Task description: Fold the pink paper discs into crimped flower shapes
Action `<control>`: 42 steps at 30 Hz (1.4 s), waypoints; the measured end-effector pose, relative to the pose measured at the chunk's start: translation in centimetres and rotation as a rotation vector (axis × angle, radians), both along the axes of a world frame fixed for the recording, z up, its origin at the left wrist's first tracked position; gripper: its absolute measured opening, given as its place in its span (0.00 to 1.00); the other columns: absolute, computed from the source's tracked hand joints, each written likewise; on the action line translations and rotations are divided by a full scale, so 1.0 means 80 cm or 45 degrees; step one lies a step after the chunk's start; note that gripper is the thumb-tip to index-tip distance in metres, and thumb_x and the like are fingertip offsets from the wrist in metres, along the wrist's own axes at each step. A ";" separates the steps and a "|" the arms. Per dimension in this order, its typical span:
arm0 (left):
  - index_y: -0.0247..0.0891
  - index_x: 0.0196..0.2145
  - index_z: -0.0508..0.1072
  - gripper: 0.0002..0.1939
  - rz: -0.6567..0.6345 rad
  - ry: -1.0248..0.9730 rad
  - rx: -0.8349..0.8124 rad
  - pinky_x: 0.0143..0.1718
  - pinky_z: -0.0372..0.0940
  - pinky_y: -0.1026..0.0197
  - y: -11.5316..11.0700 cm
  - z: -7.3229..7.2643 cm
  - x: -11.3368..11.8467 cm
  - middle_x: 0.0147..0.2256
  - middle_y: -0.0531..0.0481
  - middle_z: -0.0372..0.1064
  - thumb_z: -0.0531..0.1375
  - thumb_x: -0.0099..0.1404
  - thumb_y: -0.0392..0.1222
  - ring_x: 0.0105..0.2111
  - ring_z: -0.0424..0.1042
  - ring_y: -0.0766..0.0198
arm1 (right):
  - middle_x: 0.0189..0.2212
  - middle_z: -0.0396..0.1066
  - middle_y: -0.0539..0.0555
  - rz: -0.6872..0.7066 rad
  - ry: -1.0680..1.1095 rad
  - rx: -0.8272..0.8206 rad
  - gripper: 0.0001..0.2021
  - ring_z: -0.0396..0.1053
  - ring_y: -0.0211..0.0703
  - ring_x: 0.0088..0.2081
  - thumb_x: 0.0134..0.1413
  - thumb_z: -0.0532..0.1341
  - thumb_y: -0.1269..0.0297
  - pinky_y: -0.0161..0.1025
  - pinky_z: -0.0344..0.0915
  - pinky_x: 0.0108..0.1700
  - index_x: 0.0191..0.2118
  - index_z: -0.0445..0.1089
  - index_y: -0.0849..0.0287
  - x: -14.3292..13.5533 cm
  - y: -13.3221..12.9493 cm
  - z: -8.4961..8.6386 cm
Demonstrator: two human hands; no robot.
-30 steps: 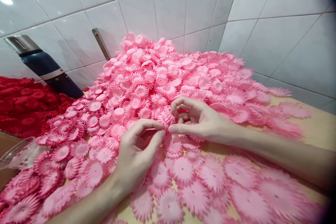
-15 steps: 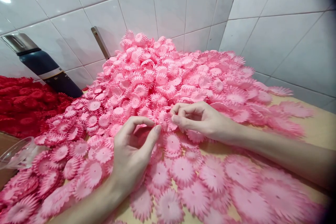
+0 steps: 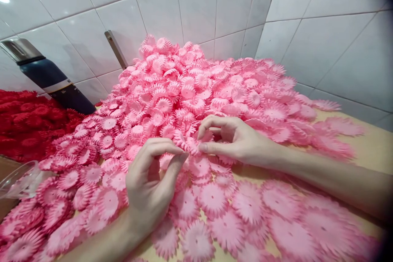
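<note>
Between my hands is a pink flower-shaped petal disc [image 3: 192, 145] with a fringed edge, in front of the heap. My left hand [image 3: 153, 172] pinches the near left edge of this disc between thumb and forefinger. From the other side my right hand [image 3: 235, 137] grips it with thumb and bent fingers; those fingers partly hide it. Flat pink petal discs [image 3: 213, 199], each with a small centre hole, lie loosely overlapping below my hands.
A big heap of pink petal discs [image 3: 181, 86] rises against the tiled wall [image 3: 196, 8]. At left stand a dark blue bottle [image 3: 55, 75], a red heap [image 3: 27, 123] and a clear plastic cup [image 3: 23, 180]. A metal strip [image 3: 116, 49] leans behind. The tabletop [image 3: 376, 151] is pale wood.
My left thumb and forefinger have come together on the disc's edge; before, they were apart near it. The right thumb has shifted slightly down, and the disc has turned a little.
</note>
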State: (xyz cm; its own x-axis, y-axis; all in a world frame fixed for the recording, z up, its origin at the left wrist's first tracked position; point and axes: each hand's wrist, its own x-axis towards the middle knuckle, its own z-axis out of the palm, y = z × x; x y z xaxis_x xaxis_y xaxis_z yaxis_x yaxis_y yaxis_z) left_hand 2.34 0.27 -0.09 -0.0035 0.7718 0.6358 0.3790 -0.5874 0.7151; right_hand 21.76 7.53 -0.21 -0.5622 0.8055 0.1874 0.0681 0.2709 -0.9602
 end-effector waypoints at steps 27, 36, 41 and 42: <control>0.37 0.33 0.74 0.03 -0.148 -0.272 -0.607 0.36 0.70 0.68 0.009 0.003 0.005 0.32 0.52 0.73 0.65 0.60 0.34 0.33 0.73 0.68 | 0.35 0.69 0.51 0.249 -0.058 -0.008 0.05 0.66 0.37 0.34 0.52 0.67 0.63 0.37 0.63 0.38 0.33 0.74 0.58 0.002 0.003 0.001; 0.38 0.33 0.75 0.03 -0.107 -0.101 -0.546 0.35 0.67 0.68 0.010 0.005 0.001 0.33 0.51 0.72 0.61 0.63 0.33 0.34 0.71 0.68 | 0.34 0.67 0.51 0.235 -0.022 -0.057 0.08 0.66 0.38 0.34 0.56 0.64 0.61 0.38 0.63 0.39 0.31 0.71 0.59 0.000 0.002 0.003; 0.38 0.33 0.76 0.03 -0.156 0.045 -0.501 0.35 0.66 0.63 0.010 0.005 0.003 0.34 0.49 0.72 0.64 0.62 0.39 0.34 0.71 0.63 | 0.35 0.68 0.51 0.214 -0.066 -0.017 0.07 0.66 0.37 0.34 0.53 0.66 0.60 0.37 0.63 0.38 0.31 0.72 0.58 0.001 0.001 0.002; 0.38 0.32 0.76 0.03 -0.143 0.050 -0.502 0.35 0.66 0.63 0.011 0.005 0.003 0.34 0.49 0.72 0.63 0.62 0.39 0.34 0.71 0.63 | 0.35 0.68 0.51 0.218 -0.061 -0.028 0.07 0.66 0.37 0.34 0.53 0.66 0.60 0.37 0.63 0.38 0.31 0.72 0.58 0.001 0.001 0.002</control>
